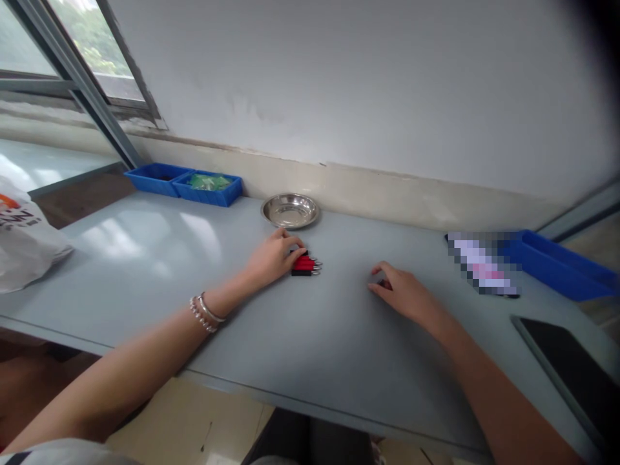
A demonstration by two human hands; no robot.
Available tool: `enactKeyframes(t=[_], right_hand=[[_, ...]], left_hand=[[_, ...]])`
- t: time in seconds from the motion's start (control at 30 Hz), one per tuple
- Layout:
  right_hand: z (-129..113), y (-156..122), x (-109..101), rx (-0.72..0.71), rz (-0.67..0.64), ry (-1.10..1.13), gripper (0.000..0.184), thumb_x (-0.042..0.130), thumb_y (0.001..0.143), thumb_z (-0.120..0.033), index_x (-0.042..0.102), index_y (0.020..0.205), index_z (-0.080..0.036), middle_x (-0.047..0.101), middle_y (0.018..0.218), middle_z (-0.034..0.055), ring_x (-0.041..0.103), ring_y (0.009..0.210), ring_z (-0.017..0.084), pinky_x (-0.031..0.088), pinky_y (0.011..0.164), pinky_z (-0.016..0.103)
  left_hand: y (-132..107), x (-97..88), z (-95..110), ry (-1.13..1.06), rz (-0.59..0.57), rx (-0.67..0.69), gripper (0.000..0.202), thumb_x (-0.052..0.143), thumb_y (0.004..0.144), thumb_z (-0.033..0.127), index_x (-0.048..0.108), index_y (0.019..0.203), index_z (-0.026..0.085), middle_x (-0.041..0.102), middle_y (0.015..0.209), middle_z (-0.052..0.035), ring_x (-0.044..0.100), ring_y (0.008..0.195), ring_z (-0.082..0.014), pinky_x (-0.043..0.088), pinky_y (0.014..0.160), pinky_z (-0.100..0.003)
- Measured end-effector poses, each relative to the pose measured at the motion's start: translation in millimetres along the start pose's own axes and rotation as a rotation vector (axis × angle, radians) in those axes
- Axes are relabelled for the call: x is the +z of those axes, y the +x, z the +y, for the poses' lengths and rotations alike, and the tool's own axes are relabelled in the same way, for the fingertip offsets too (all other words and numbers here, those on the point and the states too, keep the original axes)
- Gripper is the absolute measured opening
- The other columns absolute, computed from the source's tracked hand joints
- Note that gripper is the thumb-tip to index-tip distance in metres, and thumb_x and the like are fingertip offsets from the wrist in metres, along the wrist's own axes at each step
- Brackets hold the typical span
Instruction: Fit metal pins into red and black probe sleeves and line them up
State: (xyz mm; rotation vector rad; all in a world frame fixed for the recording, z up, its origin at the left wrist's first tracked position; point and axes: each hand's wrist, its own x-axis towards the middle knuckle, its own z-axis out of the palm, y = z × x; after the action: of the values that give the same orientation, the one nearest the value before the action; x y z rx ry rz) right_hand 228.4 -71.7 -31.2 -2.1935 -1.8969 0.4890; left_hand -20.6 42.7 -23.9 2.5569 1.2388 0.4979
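On the grey table lies a row of small red and black pieces with metal loops (303, 263), loops toward the right. My left hand (277, 253) is at the row's far end, thumb and fingers closed around a black piece that they partly hide. The wrist wears a beaded bracelet and a plain bangle. To the right of the row, apart from it, my right hand (394, 289) hovers at the table with thumb and fingers curled but separated. Nothing shows between its fingertips. A round steel dish (290, 223) sits just beyond my left hand.
Two blue bins (213, 197) stand by the wall at back left, one with green packets. On the right are a blurred-out phone-like object (484, 268), another blue bin (562, 274) and a dark tablet (566, 361). A white bag (29, 245) rests far left.
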Motion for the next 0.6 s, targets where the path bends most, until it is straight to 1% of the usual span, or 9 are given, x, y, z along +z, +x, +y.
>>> enactKeyframes(t=[0.1,0.2,0.3,0.4,0.5,0.57,0.6], right_hand=[[0,0,0,0.006,0.021,0.017,0.016,0.055,0.083,-0.025,0.057,0.097,-0.019,0.059,0.064,0.0018,0.057,0.063,0.019,0.039,0.059,0.029],[0,0,-1,0.011,0.034,0.025,0.011,0.056,0.082,-0.025,0.057,0.092,-0.020,0.060,0.063,0.0014,0.057,0.062,0.018,0.039,0.058,0.028],[0,0,-3,0.023,0.035,0.025,0.003,0.056,0.080,-0.024,0.055,0.082,-0.021,0.061,0.066,0.0025,0.059,0.064,0.018,0.041,0.059,0.028],[1,1,-4,0.038,0.010,0.022,0.005,0.055,0.081,-0.023,0.052,0.077,-0.022,0.062,0.070,0.0039,0.060,0.068,0.019,0.041,0.061,0.029],[2,2,-5,0.048,-0.001,0.015,0.005,0.054,0.081,-0.022,0.052,0.077,-0.021,0.062,0.072,0.0048,0.060,0.069,0.020,0.041,0.062,0.030],[1,1,-5,0.052,0.040,0.020,0.004,0.054,0.082,-0.025,0.052,0.083,-0.021,0.061,0.072,0.0044,0.058,0.068,0.020,0.040,0.062,0.030],[-1,0,-5,0.046,0.076,0.033,0.008,0.054,0.083,-0.028,0.053,0.086,-0.021,0.060,0.073,0.0042,0.057,0.068,0.019,0.040,0.063,0.030]], left_hand=[[-8,-8.1,9,0.035,-0.070,0.101,0.028,0.050,0.089,0.040,0.068,0.095,0.020,0.056,0.092,-0.0065,0.055,0.070,-0.0157,0.046,0.069,-0.031],[-14,-10.2,17,0.119,-0.118,0.142,0.024,0.053,0.087,0.039,0.067,0.090,0.021,0.058,0.089,-0.0057,0.055,0.066,-0.0154,0.043,0.061,-0.027],[-18,-9.0,21,0.183,-0.143,0.167,0.017,0.056,0.083,0.031,0.066,0.093,0.021,0.062,0.091,-0.0057,0.057,0.067,-0.0158,0.042,0.058,-0.025],[-19,-8.5,22,0.252,-0.177,0.169,0.019,0.057,0.082,0.028,0.066,0.098,0.023,0.064,0.094,-0.0061,0.060,0.070,-0.0175,0.041,0.057,-0.025],[-19,-8.9,22,0.330,-0.228,0.154,0.019,0.054,0.083,0.029,0.066,0.095,0.020,0.064,0.091,-0.0082,0.061,0.070,-0.0201,0.040,0.055,-0.027],[-20,-9.1,24,0.346,-0.240,0.168,0.020,0.053,0.084,0.029,0.066,0.094,0.018,0.064,0.092,-0.0099,0.061,0.070,-0.0215,0.041,0.056,-0.028],[-21,-9.1,26,0.334,-0.234,0.188,0.019,0.052,0.084,0.029,0.065,0.093,0.018,0.064,0.093,-0.0104,0.061,0.071,-0.0217,0.041,0.056,-0.029]])
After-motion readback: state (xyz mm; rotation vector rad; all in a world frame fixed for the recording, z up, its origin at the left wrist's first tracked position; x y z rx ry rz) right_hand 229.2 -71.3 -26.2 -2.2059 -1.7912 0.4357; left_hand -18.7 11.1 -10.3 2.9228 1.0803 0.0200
